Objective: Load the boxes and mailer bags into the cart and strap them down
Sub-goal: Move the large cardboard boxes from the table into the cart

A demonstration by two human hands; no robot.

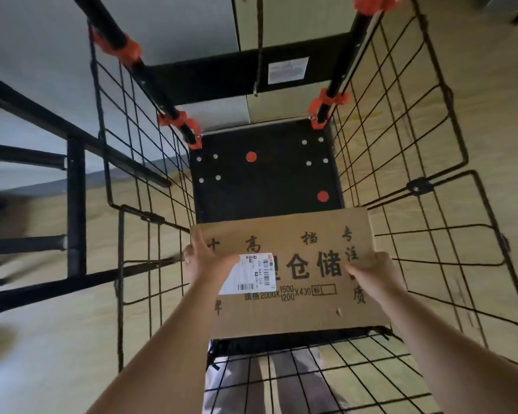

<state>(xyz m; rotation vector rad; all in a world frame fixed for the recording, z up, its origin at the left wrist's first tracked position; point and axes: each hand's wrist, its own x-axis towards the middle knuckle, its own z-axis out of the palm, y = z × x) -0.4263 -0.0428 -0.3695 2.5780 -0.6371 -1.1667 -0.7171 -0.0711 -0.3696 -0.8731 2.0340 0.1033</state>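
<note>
As the view drops straight down into the wire cart (401,144), both hands are on one cardboard box (296,312). It's flat and brown, printed with big black characters, and it sits level inside the mesh walls at the near end. It covers the near part of the black base plate (266,186), but whether it touches that plate, I cannot tell.

Left hand (205,259) has the box by its left edge: thumb laid across the top face, tip right at the white shipping label (251,274), one finger pointing up along the far left corner, the others wrapped round the side. Right hand (371,273) is on the right edge, the back of the hand up and the fingers curled over and hidden below. A firm two-handed hold, with both forearms reaching in over the near wall.

Beyond the box, the far half of the base plate lies bare, showing silver rivets and two red dots (251,156). Two black handle poles climb from the far corners, each carrying orange clamps (326,101). A dark cord (259,31) hangs down at the far end, with a metal hook at its tip.

Off to the left stands a black metal frame (75,204), somewhat blurred. Pale wood floor (491,115) shows through the mesh on the right, and grey trousers (305,383) show through the near wall.
</note>
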